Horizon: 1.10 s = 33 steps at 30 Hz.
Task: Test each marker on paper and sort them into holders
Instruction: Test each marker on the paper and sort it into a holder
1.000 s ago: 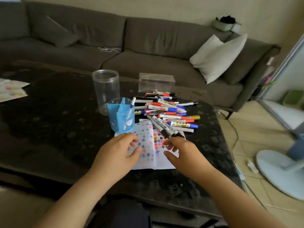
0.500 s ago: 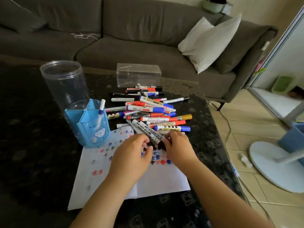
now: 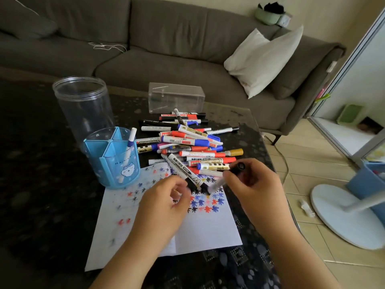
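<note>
Step in hand, as judged: a marker is being uncapped for its test stroke. A marker (image 3: 216, 185) is pinched by the right hand (image 3: 253, 191) over the paper (image 3: 208, 230), tip end pointing down-left; a dark cap (image 3: 239, 167) shows at the top of the same grip. Blur makes it unclear whether the cap is fully off.

Left hand (image 3: 164, 205): fingers curled, hovering over the paper just beside the black ends of two markers from the pile. Whether anything is gripped cannot be told.

The pile (image 3: 187, 144) lies at the surface centre, spilling onto the paper's far edge. The paper is already covered with star-like test marks in red, blue and black. The blue holder (image 3: 112, 161) sits on the paper's far-left corner, one marker upright in one compartment. The clear jar (image 3: 83, 105) stands just behind it; the clear box (image 3: 176, 98) sits beyond the pile, near the surface's far edge. Both look empty, so sorting is judged barely begun.

Next move, as a judgement: the tip is to be brought down on a bare patch of paper, a stroke made, the cap refitted, then a holder chosen by result. Most blank paper is toward the near edge.
</note>
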Motion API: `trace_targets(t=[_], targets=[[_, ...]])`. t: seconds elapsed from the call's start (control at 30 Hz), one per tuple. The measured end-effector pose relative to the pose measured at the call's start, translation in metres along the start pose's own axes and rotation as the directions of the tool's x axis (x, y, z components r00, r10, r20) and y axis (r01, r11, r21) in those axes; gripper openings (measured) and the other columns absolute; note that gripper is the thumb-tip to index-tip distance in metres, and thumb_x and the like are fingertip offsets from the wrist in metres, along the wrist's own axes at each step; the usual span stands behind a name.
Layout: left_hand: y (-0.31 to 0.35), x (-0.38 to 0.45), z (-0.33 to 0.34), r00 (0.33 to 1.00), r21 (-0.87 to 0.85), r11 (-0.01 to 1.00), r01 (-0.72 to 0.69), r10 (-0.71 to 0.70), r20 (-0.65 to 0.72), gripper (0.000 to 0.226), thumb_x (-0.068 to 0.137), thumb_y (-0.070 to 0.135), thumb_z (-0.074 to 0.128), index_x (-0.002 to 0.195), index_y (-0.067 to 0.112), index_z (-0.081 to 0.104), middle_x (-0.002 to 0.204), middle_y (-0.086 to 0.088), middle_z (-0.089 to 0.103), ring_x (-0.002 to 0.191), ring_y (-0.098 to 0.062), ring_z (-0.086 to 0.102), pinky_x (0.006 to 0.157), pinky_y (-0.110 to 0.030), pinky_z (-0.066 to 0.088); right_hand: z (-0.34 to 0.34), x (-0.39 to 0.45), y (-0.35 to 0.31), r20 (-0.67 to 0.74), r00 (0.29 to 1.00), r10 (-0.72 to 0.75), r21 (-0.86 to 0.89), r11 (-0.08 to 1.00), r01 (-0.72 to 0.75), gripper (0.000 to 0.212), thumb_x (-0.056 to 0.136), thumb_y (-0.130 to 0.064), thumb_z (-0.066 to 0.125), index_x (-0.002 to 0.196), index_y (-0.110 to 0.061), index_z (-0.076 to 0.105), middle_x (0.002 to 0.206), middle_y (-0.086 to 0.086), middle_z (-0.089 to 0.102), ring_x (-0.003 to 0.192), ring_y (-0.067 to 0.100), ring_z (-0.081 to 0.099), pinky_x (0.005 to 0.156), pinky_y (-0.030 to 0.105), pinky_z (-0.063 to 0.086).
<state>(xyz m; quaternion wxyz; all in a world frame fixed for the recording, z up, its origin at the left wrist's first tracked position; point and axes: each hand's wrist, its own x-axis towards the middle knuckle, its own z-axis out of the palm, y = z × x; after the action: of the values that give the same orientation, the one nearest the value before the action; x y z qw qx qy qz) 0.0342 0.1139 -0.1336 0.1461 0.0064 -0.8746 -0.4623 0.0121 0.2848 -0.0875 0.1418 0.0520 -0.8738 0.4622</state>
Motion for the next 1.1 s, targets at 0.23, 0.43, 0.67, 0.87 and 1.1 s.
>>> trace_targets(t=[0.23, 0.43, 0.67, 0.87, 1.1], targets=[[0.008, 0.000, -0.005, 0.970, -0.289, 0.929, 0.232, -0.199, 0.137, 0.006, 0.086, 0.031, 0.061, 0.087, 0.035, 0.065, 0.085, 0.017, 0.067, 0.080, 0.007, 0.060, 0.066, -0.010, 0.044, 0.027, -0.029, 0.011, 0.270, 0.962, -0.027, 0.163, 0.987, -0.018, 0.026, 0.085, -0.051, 0.036, 0.093, -0.033, 0.053, 0.074, -0.010, 0.063, 0.068, 0.007, 0.060, 0.065, 0.021, 0.049], [-0.001, 0.004, 0.011, 0.942, -0.359, 0.879, 0.315, -0.245, 0.228, 0.013, 0.084, 0.039, 0.060, 0.072, 0.044, 0.064, 0.071, 0.021, 0.068, 0.073, 0.000, 0.061, 0.076, -0.026, 0.048, 0.047, -0.029, 0.020, 0.376, 0.926, 0.034, 0.102, 0.992, -0.077, 0.030, 0.096, -0.033, 0.046, 0.066, -0.027, 0.051, 0.053, -0.009, 0.047, 0.049, 0.005, 0.038, 0.051, 0.023, 0.034], [0.000, 0.008, 0.019, 0.860, -0.501, 0.722, 0.477, -0.267, 0.434, 0.020, 0.092, 0.024, 0.053, 0.098, 0.019, 0.071, 0.093, -0.002, 0.072, 0.093, -0.020, 0.066, 0.095, -0.046, 0.049, 0.040, -0.024, 0.020, 0.595, 0.790, 0.145, 0.287, 0.880, -0.378, 0.029, 0.100, -0.025, 0.039, 0.079, -0.015, 0.056, 0.058, -0.006, 0.049, 0.047, 0.009, 0.039, 0.047, 0.023, 0.036], [-0.002, 0.004, 0.017, 0.888, -0.553, 0.713, 0.432, -0.227, 0.401, 0.017, 0.086, 0.023, 0.059, 0.094, 0.015, 0.070, 0.089, -0.001, 0.072, 0.086, -0.012, 0.065, 0.088, -0.035, 0.050, 0.031, -0.026, 0.023, 0.583, 0.808, 0.080, 0.154, 0.966, -0.206, 0.032, 0.098, -0.029, 0.044, 0.074, -0.011, 0.055, 0.055, -0.008, 0.048, 0.047, 0.005, 0.039, 0.049, 0.021, 0.036], [0.005, -0.004, 0.020, 0.882, -0.722, 0.514, 0.464, -0.193, 0.429, 0.022, 0.074, 0.028, 0.054, 0.083, 0.013, 0.068, 0.100, -0.007, 0.073, 0.091, -0.015, 0.068, 0.074, -0.025, 0.050, 0.036, -0.035, 0.015, 0.575, 0.815, 0.077, 0.333, 0.887, -0.319, 0.032, 0.099, -0.025, 0.042, 0.071, -0.033, 0.054, 0.050, -0.013, 0.041, 0.044, 0.002, 0.034, 0.044, 0.012, 0.029]])
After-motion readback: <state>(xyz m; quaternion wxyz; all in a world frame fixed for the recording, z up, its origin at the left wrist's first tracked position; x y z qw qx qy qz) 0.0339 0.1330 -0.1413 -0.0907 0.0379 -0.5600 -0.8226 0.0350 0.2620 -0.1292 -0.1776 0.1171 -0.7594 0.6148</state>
